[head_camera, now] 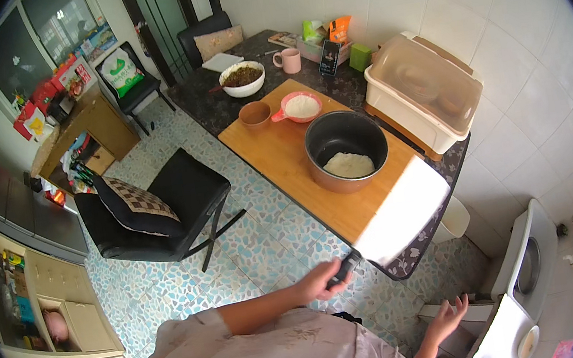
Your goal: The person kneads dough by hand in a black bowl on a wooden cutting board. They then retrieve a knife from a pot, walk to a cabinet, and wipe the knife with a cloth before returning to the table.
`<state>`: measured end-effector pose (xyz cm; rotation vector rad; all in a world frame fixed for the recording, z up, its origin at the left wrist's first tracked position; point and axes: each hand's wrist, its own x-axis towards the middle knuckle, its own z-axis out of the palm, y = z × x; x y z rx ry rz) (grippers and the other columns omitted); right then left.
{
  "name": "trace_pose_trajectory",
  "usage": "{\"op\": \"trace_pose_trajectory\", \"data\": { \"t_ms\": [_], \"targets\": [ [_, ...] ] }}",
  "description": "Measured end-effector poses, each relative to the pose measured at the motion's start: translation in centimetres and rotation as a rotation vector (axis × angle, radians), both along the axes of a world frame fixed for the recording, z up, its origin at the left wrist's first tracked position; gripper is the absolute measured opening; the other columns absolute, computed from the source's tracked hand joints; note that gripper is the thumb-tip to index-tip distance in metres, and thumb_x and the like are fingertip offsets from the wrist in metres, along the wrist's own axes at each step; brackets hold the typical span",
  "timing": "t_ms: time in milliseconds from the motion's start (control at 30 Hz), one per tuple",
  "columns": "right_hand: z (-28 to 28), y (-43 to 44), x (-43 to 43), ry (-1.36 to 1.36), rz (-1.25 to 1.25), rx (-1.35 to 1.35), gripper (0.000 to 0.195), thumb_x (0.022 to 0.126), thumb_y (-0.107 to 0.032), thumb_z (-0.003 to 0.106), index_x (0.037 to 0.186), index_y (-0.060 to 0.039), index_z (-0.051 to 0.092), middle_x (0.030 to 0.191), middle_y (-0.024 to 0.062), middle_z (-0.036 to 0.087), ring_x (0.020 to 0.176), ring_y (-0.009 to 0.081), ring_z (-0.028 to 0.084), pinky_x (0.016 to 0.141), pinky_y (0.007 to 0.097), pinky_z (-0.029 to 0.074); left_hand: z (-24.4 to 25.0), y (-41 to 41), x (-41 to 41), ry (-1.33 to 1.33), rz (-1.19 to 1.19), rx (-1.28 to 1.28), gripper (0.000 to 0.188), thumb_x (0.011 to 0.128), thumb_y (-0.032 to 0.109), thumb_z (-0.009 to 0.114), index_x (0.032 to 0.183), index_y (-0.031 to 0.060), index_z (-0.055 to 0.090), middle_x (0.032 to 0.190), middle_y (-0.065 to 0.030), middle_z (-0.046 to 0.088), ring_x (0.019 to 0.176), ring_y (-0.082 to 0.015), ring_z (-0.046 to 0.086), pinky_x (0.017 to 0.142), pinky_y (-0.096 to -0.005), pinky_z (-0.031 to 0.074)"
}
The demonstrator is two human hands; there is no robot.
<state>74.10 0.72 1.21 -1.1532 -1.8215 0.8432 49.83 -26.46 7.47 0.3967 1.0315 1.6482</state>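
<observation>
My left hand point(321, 281) grips a black handle point(344, 269) at the near edge of the table. Whatever extends from the handle is lost in a glaring white patch over the board's end, so I cannot tell the tool's kind. My right hand point(448, 319), low at the right beside the stove, has its fingers apart and appears to hold nothing. Beyond the left hand, a dark-lined pot point(332, 135) with a brownish outside stands on a wooden board point(283, 152). Pale dough point(348, 165) lies in its bottom. Behind it are a red-rimmed scoop of flour point(301, 106) and a brown bowl point(255, 114).
The dark patterned table point(279, 79) also bears a white bowl of dark filling point(243, 79), a pink mug point(288, 61), a propped phone point(329, 57) and a lidded plastic box point(419, 91). A black chair point(192, 186) stands to the left, a stove point(526, 267) to the right.
</observation>
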Motion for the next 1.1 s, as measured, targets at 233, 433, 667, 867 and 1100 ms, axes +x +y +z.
{"op": "trace_pose_trajectory", "data": {
  "t_ms": [233,433,667,867,1100],
  "targets": [
    [0.9,-4.5,-12.4,-0.045,0.376,-0.009,0.057,0.087,0.001,0.054,0.14,-0.007,0.033,0.12,0.0177,0.054,0.077,0.0176,0.057,0.067,0.0294,0.047,1.7,-11.8,-5.4,-0.269,0.441,0.256,0.067,0.089,0.069,0.025,0.088,0.0068,0.048,0.057,0.0032,0.041,0.039,-0.0047,0.032,0.038,-0.0206,0.027],
    [-0.4,-13.1,-21.8,-0.078,0.886,-0.072,0.052,0.087,0.0,0.054,0.136,-0.0044,0.038,0.115,0.0177,0.056,0.081,0.0199,0.058,0.073,0.0311,0.047,2.7,-22.2,1.1,0.0,0.986,-0.011,0.054,0.095,0.055,0.028,0.097,0.0062,0.051,0.06,0.0012,0.043,0.042,-0.0055,0.034,0.04,-0.022,0.027],
    [-4.7,-26.9,-25.2,-0.168,1.667,0.046,0.04,0.085,0.0,0.053,0.125,0.0019,0.05,0.112,0.0167,0.061,0.086,0.0201,0.061,0.075,0.0327,0.048,3.7,-29.7,18.4,0.442,1.515,-1.275,0.031,0.093,0.032,0.054,0.103,0.0022,0.058,0.067,-0.0101,0.056,0.06,-0.0189,0.053,0.058,-0.0355,0.042],
    [-2.5,-41.3,-21.6,-0.154,1.981,0.025,0.033,0.085,-0.003,0.054,0.118,0.0025,0.055,0.109,0.0163,0.062,0.082,0.0212,0.063,0.073,0.0327,0.049,2.3,-34.9,31.5,0.233,2.093,-1.204,0.03,0.095,0.029,0.049,0.098,0.0012,0.058,0.065,-0.0091,0.053,0.059,-0.0165,0.05,0.057,-0.0326,0.041],
    [0.0,-63.7,-13.2,-0.07,2.308,-0.141,0.024,0.085,-0.006,0.059,0.108,0.0009,0.061,0.099,0.0146,0.066,0.088,0.0229,0.065,0.076,0.0311,0.051,-0.5,-47.7,40.6,0.386,2.329,-1.14,0.037,0.099,0.031,0.035,0.093,-0.0001,0.055,0.062,-0.0011,0.049,0.056,-0.0104,0.045,0.054,-0.0281,0.038]
  ]
}}
